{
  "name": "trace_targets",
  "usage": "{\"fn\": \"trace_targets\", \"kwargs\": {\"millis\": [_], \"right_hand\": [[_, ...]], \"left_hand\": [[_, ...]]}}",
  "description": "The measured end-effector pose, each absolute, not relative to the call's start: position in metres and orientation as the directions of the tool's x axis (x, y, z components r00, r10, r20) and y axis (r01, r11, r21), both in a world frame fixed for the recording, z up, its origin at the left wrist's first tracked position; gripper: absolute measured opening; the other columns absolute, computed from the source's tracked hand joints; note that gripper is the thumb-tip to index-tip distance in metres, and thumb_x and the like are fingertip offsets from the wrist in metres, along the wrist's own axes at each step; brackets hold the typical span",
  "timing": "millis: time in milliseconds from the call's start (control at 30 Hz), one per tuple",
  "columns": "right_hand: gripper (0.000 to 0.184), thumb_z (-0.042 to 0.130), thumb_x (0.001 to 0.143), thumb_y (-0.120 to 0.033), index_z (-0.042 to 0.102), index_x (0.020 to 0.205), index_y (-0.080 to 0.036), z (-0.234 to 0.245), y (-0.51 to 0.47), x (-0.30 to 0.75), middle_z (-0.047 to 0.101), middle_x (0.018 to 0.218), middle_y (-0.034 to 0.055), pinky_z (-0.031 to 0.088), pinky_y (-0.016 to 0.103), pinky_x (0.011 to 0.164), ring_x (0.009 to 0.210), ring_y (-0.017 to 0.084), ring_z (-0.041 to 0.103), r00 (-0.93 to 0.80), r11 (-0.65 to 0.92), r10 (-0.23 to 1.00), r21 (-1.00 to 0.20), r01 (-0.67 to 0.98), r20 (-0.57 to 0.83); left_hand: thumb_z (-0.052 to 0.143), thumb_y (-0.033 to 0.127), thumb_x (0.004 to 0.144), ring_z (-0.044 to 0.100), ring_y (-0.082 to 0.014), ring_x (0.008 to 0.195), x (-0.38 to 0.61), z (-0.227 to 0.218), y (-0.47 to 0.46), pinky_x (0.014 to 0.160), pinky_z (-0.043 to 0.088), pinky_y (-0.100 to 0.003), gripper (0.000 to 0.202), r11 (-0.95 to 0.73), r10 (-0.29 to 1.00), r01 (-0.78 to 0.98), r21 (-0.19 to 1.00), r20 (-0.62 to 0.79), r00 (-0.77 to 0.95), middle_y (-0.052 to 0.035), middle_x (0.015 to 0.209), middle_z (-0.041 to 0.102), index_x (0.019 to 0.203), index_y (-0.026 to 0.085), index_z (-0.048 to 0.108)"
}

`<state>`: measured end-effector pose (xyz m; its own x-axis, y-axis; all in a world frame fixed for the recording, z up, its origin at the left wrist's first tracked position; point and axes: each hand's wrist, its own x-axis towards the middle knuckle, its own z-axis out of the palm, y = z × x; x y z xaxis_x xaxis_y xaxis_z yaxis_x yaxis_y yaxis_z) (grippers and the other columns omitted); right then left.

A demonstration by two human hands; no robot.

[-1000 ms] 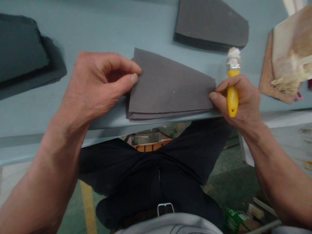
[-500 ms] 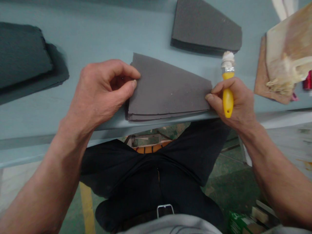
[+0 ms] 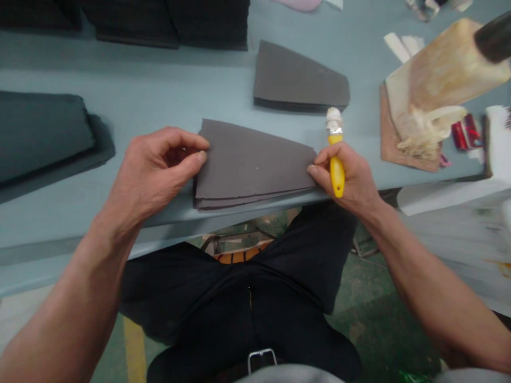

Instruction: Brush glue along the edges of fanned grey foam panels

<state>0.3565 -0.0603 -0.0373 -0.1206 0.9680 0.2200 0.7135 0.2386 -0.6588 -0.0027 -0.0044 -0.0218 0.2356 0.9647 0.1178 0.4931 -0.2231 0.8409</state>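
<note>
A small stack of grey wedge-shaped foam sheets lies at the near edge of the pale blue table. My left hand is curled, thumb and fingers pinching the stack's left end. My right hand is closed round a yellow-handled glue brush, bristles caked white and pointing away from me, while its thumb and forefinger touch the stack's narrow right end.
A second stack of grey foam wedges lies further back. Dark foam pads sit at the left, black ones at the far edge. A glue-stained container rests on a brown board at the right, beside a red object.
The view has pulled back and tilted up, showing more of the table's far side. Both hands keep the same hold on the foam stack and brush.
</note>
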Motion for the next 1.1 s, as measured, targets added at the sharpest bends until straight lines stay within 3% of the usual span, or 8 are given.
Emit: {"fn": "trace_targets", "kwargs": {"millis": [133, 267, 433, 567, 667, 967, 1100], "right_hand": [[0.026, 0.080, 0.092, -0.040, 0.060, 0.094, -0.023, -0.038, -0.060, 0.355, 0.057, 0.075, -0.0040, 0.035, 0.027, 0.055, 0.056, 0.009, 0.040, -0.114, 0.241, 0.968, -0.690, 0.682, 0.226], [0.026, 0.079, 0.092, -0.040, 0.060, 0.094, -0.023, -0.041, -0.059, 0.354, 0.056, 0.074, -0.0049, 0.034, 0.025, 0.054, 0.057, 0.009, 0.040, -0.107, 0.256, 0.963, -0.714, 0.651, 0.248], [0.028, 0.078, 0.090, -0.044, 0.061, 0.094, -0.023, -0.043, -0.057, 0.355, 0.057, 0.074, -0.0052, 0.036, 0.024, 0.055, 0.057, 0.009, 0.041, -0.100, 0.243, 0.967, -0.732, 0.636, 0.234], [0.031, 0.077, 0.092, -0.050, 0.061, 0.096, -0.023, -0.044, -0.057, 0.354, 0.059, 0.077, -0.0035, 0.041, 0.025, 0.059, 0.060, 0.010, 0.043, -0.093, 0.239, 0.968, -0.735, 0.634, 0.234], [0.033, 0.077, 0.092, -0.052, 0.061, 0.096, -0.023, -0.043, -0.056, 0.354, 0.059, 0.079, -0.0027, 0.043, 0.026, 0.062, 0.062, 0.011, 0.045, -0.107, 0.250, 0.966, -0.739, 0.626, 0.235], [0.026, 0.076, 0.091, -0.044, 0.063, 0.097, -0.023, -0.043, -0.055, 0.353, 0.059, 0.080, -0.0032, 0.043, 0.026, 0.064, 0.064, 0.011, 0.047, -0.113, 0.229, 0.973, -0.789, 0.570, 0.201], [0.032, 0.075, 0.094, -0.051, 0.060, 0.097, -0.023, -0.043, -0.054, 0.352, 0.060, 0.079, -0.0026, 0.042, 0.027, 0.064, 0.064, 0.012, 0.048, -0.131, 0.221, 0.975, -0.814, 0.537, 0.179]], "left_hand": [[0.068, 0.040, 0.092, 0.065, -0.0146, 0.079, -0.004, -0.013, -0.005, 0.078, 0.052, -0.030, 0.030, -0.357, 0.933, 0.640, 0.680, 0.291, 0.212, -0.0027, 0.097, 0.077, 0.107, 0.020, 0.084], [0.059, 0.039, 0.102, 0.071, -0.0240, 0.115, 0.015, 0.007, -0.007, 0.107, 0.054, -0.040, 0.032, -0.511, 0.852, 0.725, 0.463, 0.387, 0.353, -0.0065, 0.115, 0.078, 0.122, 0.021, 0.078], [0.049, 0.040, 0.105, 0.056, -0.0335, 0.149, 0.062, 0.021, -0.001, 0.129, 0.041, -0.050, 0.047, -0.611, 0.792, 0.689, 0.390, 0.286, 0.540, -0.0173, 0.154, 0.064, 0.144, 0.016, 0.063], [0.043, 0.049, 0.108, 0.026, -0.0370, 0.171, 0.088, 0.003, 0.006, 0.141, 0.020, -0.057, 0.064, -0.585, 0.801, 0.726, 0.361, 0.120, 0.586, -0.0141, 0.179, 0.039, 0.163, 0.016, 0.046], [0.035, 0.051, 0.110, 0.018, -0.0396, 0.173, 0.092, -0.013, 0.007, 0.142, 0.013, -0.062, 0.069, -0.553, 0.817, 0.766, 0.328, 0.033, 0.576, -0.0143, 0.182, 0.033, 0.168, 0.014, 0.041], [0.031, 0.050, 0.110, 0.024, -0.0442, 0.171, 0.090, -0.019, 0.009, 0.139, 0.016, -0.071, 0.072, -0.567, 0.811, 0.762, 0.313, 0.048, 0.584, -0.0176, 0.180, 0.037, 0.169, 0.010, 0.040], [0.028, 0.053, 0.110, 0.026, -0.0425, 0.171, 0.089, -0.020, 0.010, 0.141, 0.016, -0.065, 0.074, -0.561, 0.814, 0.768, 0.309, 0.037, 0.579, -0.0166, 0.180, 0.039, 0.170, 0.012, 0.041]]}}
